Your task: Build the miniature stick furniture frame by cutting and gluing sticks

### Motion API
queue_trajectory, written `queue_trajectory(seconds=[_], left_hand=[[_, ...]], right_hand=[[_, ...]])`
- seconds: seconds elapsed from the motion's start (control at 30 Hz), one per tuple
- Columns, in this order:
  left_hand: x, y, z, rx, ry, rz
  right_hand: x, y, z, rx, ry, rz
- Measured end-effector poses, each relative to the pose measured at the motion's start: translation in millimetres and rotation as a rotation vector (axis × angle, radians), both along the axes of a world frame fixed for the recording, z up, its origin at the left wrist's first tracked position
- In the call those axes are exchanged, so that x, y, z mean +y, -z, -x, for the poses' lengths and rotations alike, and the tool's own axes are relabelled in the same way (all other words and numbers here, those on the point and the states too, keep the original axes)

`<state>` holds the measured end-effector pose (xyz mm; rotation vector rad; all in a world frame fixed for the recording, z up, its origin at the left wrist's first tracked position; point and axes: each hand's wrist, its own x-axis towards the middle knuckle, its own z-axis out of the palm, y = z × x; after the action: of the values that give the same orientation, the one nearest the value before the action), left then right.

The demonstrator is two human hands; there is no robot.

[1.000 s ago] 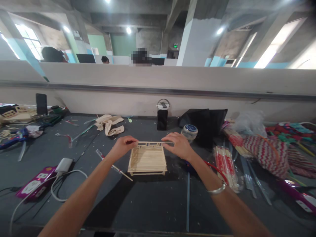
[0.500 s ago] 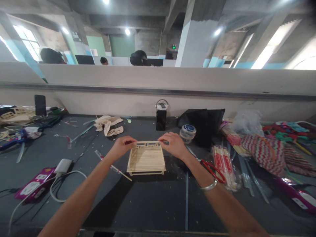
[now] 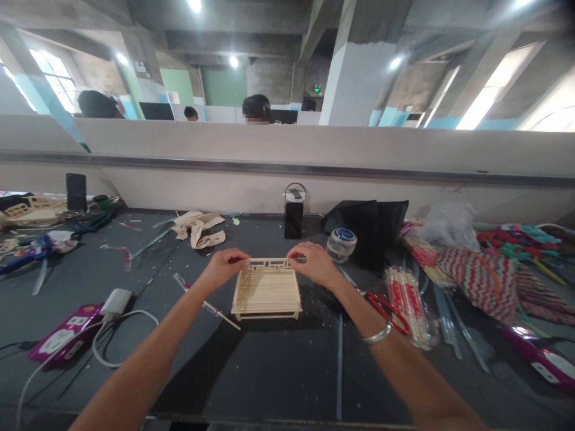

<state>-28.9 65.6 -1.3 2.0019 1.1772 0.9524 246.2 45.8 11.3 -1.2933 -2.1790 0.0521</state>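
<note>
A small model bench of pale wooden sticks (image 3: 267, 291) stands on the dark table in front of me, its slatted seat facing up on short legs. Along its far edge runs a low openwork back panel (image 3: 269, 263). My left hand (image 3: 224, 265) pinches the panel's left end between thumb and fingers. At the opposite end, my right hand (image 3: 313, 263) grips the panel in the same way. The fingertips partly hide both ends, and whether the panel is fixed to the seat I cannot tell.
Right of the bench lie red-handled scissors (image 3: 386, 312), bagged sticks (image 3: 408, 305) and a clear jar (image 3: 341, 244). A phone (image 3: 293, 219) stands at the back. On the left are a wrapped stick (image 3: 211, 306), a crumpled cloth (image 3: 197, 227) and a purple power strip (image 3: 67, 335).
Both hands keep their pinch on the back panel and the bench stays in place. The view has shifted very slightly.
</note>
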Motion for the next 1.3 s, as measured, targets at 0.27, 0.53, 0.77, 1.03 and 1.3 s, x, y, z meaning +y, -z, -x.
queue_trajectory(seconds=[0.27, 0.53, 0.77, 1.03, 1.3], left_hand=[[1, 1.2, 0, 0.037, 0.003, -0.022], [-39, -54.4, -17, 0.224, -0.106, -0.384], [-132, -60.0, -80, 0.561, 0.046, -0.531], [-157, -15.5, -101, 0.551, 0.237, -0.336], [-164, -0.7, -110, 0.622, 0.334, -0.266]], right_hand=[[3, -0.4, 1, 0.019, -0.021, 0.022], [-24, -28.3, 2, 0.049, -0.057, -0.086], [-106, -33.5, 10, 0.074, -0.159, -0.155], [-149, -3.2, -9, 0.116, -0.096, -0.100], [-164, 9.3, -19, 0.117, -0.101, 0.003]])
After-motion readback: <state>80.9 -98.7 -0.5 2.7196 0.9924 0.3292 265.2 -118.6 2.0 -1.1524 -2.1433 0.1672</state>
